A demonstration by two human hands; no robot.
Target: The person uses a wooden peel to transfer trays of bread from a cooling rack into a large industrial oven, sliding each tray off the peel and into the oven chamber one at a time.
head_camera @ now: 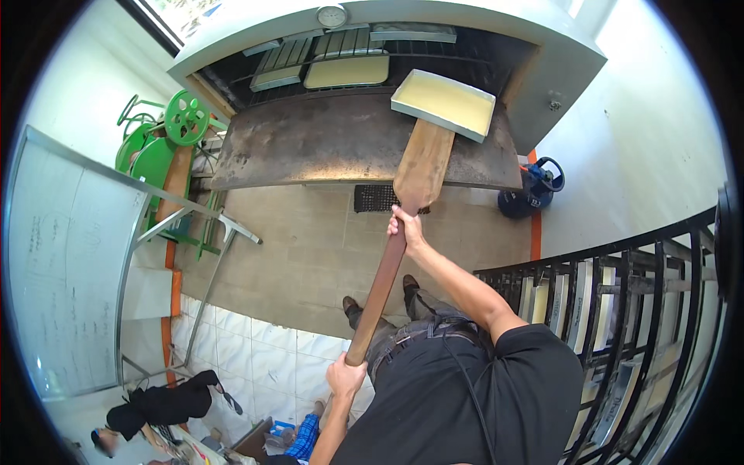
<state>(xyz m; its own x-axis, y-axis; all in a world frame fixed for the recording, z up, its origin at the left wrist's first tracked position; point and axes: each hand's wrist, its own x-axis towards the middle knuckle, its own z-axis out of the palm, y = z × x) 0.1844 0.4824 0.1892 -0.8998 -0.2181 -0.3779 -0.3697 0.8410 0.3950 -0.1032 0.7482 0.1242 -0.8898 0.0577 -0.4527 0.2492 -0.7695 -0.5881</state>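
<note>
Both my hands grip a long wooden baker's peel [421,157]. My right hand [408,228] is closed around the handle just below the blade, and my left hand [346,375] holds it near the butt end. On the blade's far end rests a rectangular metal baking pan [444,104] of pale yellow batter, above the right side of the lowered oven door [314,139]. Inside the open oven [453,52], a rounded tray [347,71] of similar pale filling sits beside a narrower pan [278,78]. Another pan [412,33] stands farther back on the right.
A black metal rack [628,279] holding several pans rises close on my right. A blue gas cylinder [526,192] stands by the oven. To the left are a green machine [168,139] and a whiteboard [75,261] on a stand. Another person [168,401] is at lower left.
</note>
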